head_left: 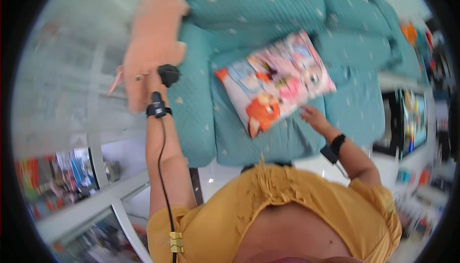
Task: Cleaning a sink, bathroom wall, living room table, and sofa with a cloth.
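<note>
A long peach-pink plush toy (155, 25) lies along the sofa's left armrest and hangs past its outer side. My left hand (152, 78) grips it near its lower end, although the fingers blend into the similar-coloured plush and are partly covered by a black device. On the seat, a pillow (282, 78) with a colourful cartoon animal print lies at a slant. Just off its lower right edge is my right hand (314, 117), fingers apart and slightly bent, holding nothing. Whether a fingertip touches the pillow I cannot tell.
The teal quilted sofa (268, 1) spans the far side. Beside its left armrest stands a white-framed glass partition (96, 167). A lit screen (414, 119) in a dark frame is at the right. A black cable (165, 186) runs along my left arm.
</note>
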`<state>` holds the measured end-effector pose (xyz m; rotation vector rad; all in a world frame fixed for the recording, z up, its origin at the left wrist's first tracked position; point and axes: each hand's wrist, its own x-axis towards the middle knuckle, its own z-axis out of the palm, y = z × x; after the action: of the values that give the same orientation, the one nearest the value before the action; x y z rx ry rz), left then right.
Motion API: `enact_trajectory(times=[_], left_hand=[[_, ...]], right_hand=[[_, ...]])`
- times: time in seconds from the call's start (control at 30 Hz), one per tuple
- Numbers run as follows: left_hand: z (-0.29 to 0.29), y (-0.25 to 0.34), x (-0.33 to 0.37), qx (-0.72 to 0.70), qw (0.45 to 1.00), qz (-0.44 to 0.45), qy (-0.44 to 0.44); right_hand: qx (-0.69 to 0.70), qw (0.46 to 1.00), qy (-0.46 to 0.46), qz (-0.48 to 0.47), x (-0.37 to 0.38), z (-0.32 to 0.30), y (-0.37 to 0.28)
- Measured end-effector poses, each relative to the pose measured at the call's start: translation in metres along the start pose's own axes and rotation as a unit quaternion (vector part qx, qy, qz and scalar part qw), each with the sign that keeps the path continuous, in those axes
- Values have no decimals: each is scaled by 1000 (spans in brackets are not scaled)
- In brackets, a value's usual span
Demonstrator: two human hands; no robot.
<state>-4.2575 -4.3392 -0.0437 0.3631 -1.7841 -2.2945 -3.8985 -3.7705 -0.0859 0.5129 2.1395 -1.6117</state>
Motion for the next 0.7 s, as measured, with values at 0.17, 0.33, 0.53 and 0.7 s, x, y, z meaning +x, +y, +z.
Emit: enact_trajectory(times=[0.17, 0.33, 0.53, 0.7], left_hand=[[104, -71, -106, 6, 991, -121, -65], [118, -171, -313, 92, 901, -345, -245], [119, -215, -453, 304, 740, -459, -386], [141, -257, -477, 397, 681, -392, -474]], right_hand=[[196, 954, 166, 155, -126, -8, 37], [265, 920, 218, 191, -206, 15, 83], [339, 876, 252, 233, -236, 53, 201], [405, 813, 308, 283, -213, 58, 318]])
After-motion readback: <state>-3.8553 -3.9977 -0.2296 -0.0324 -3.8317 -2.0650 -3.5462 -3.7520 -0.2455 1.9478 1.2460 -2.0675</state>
